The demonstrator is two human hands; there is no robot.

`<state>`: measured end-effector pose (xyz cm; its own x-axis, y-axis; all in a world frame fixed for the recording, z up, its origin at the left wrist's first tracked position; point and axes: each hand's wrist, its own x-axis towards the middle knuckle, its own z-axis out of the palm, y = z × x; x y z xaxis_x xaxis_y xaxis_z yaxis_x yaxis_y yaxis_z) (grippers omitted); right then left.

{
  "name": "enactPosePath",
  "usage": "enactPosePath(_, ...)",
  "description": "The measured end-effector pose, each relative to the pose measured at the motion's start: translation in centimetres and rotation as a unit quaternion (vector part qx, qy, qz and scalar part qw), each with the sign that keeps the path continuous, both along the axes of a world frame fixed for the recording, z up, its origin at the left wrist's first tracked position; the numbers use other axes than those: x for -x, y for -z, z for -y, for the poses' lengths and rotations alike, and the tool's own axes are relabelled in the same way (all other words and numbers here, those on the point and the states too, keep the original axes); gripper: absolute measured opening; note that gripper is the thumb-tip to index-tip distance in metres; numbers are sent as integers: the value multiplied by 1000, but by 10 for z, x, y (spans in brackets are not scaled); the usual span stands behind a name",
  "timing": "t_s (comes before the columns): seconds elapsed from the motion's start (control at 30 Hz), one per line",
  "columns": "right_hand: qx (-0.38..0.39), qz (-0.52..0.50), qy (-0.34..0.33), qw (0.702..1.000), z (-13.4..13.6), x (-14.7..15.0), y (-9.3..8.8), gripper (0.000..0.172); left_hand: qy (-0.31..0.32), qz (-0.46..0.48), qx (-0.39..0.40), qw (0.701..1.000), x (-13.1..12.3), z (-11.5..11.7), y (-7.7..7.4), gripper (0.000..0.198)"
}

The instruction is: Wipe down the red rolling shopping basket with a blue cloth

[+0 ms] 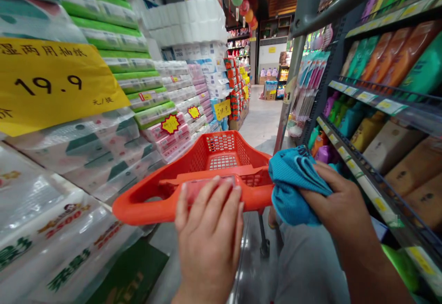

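Observation:
An orange plastic shopping cart (196, 168) stands in front of me, its mesh basket pointing down the aisle. My left hand (209, 235) lies over the middle of the cart's handle (155, 209), fingers side by side and curled across the top; the thumb is hidden. In my right hand (340, 198) is a bunched blue cloth (297, 186) with a ribbed knit look, pinched between thumb and fingers. The cloth sits against the right end of the handle, covering that part of it. Nothing shows inside the visible part of the basket.
Stacked tissue packs (134, 80) line the left side, with a yellow price sign (58, 85) close by. A grey metal post (292, 78) rises just right of the cart. Shelves of bottles (397, 60) run along the right. Tiled floor (255, 110) leads ahead.

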<state>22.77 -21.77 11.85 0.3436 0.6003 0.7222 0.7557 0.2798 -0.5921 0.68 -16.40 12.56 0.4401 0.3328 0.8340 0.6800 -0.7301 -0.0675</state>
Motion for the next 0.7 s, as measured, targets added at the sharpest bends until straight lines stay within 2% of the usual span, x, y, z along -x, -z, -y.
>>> enactPosePath(0.07, -4, 12, 4, 1000, -1, 0, -4, 18, 43, -12, 9, 999, -18, 3, 3, 28)
enactPosePath(0.17, 6, 66, -36, 997, 1, 0, -7, 20, 52, 3, 15, 999, -27, -1, 6, 26)
enactPosePath(0.33, 14, 67, -18, 997, 1, 5, -10, 14, 50, 29, 26, 998, -17, -6, 2, 18)
enactPosePath(0.47, 14, 88, -132, 987, -1, 17, -16, 21, 47, 36, 53, 997, -16, -1, 3, 27)
enactPosePath(0.53, 30, 71, -162, 984, -4, 20, -17, 19, 55, 44, 56, 996, -14, 2, 4, 27)
enactPosePath(0.6, 41, 37, -152, 987, -8, 21, -13, 17, 51, 61, 64, 995, -11, 6, 3, 23)
enactPosePath(0.7, 7, -11, -140, 990, -13, 30, 1, 24, 32, 58, 97, 993, -7, 14, 0, 20)
